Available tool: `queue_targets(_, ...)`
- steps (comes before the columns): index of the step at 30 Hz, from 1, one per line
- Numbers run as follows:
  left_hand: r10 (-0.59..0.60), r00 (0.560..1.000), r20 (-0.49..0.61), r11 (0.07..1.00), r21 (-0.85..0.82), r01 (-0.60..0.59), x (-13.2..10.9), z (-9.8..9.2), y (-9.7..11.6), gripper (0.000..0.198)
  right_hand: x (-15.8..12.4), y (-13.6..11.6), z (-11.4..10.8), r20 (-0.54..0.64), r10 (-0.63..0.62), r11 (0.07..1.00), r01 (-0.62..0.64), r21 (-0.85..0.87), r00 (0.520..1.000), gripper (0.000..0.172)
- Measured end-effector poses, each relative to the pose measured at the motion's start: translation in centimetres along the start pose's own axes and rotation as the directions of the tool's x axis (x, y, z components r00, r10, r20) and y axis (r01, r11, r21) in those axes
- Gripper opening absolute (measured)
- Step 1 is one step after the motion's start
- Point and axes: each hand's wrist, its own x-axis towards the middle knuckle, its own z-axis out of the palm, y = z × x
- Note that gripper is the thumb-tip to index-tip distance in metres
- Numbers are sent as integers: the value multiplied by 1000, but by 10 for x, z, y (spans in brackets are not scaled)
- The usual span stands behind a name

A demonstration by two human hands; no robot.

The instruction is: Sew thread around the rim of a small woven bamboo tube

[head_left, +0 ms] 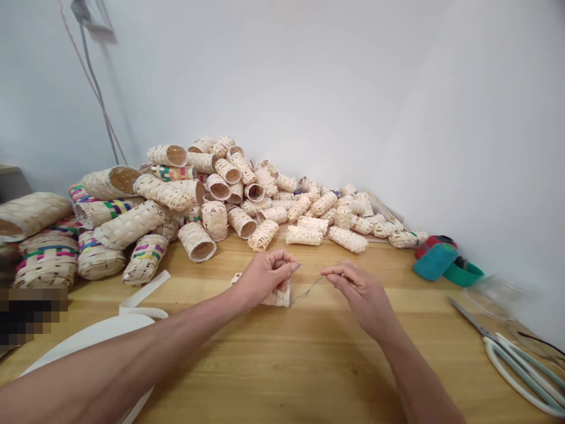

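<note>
My left hand point(268, 275) is closed in a pinch, with a bit of grey-blue thread showing at its fingertips. Under that hand is a small pale woven piece point(282, 298), mostly covered; whether the lower fingers grip it or it lies on the table I cannot tell. A strand of thread point(306, 292) runs from near the woven piece up to my right hand point(359, 288). Thumb and forefinger of the right hand pinch this strand. Any needle is too small to make out.
Many woven tubes point(212, 218) are heaped along the wall. White strip material point(101, 330) lies at the left. Thread spools point(436, 262), a green ring-shaped holder point(467, 273), a clear container point(497, 294) and scissors point(507, 353) sit on the right of the wooden table point(335, 377).
</note>
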Motion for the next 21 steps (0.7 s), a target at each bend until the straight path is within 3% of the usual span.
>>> queue_targets(6, -12, 1000, 0, 998, 59, 12, -1, 2, 0, 24, -2, 4, 3, -176, 192, 967, -156, 201, 965, 24)
queue_targets(8, 2, 1000, 8, 997, 76, -2, -2, 3, 0, 23, -3, 2, 9, -160, 150, 978, -124, 167, 976, 20)
queue_targets(13, 33, 999, 22, 996, 76, -35, -3, 5, 0, 21, -4, -5, 19, -2, -122, 992, 122, -27, 992, 16)
queue_targets(21, 21, 1000, 11, 997, 72, -21, -3, 6, 0, 20, -5, -1, 20, 20, -196, 980, 197, -42, 980, 20)
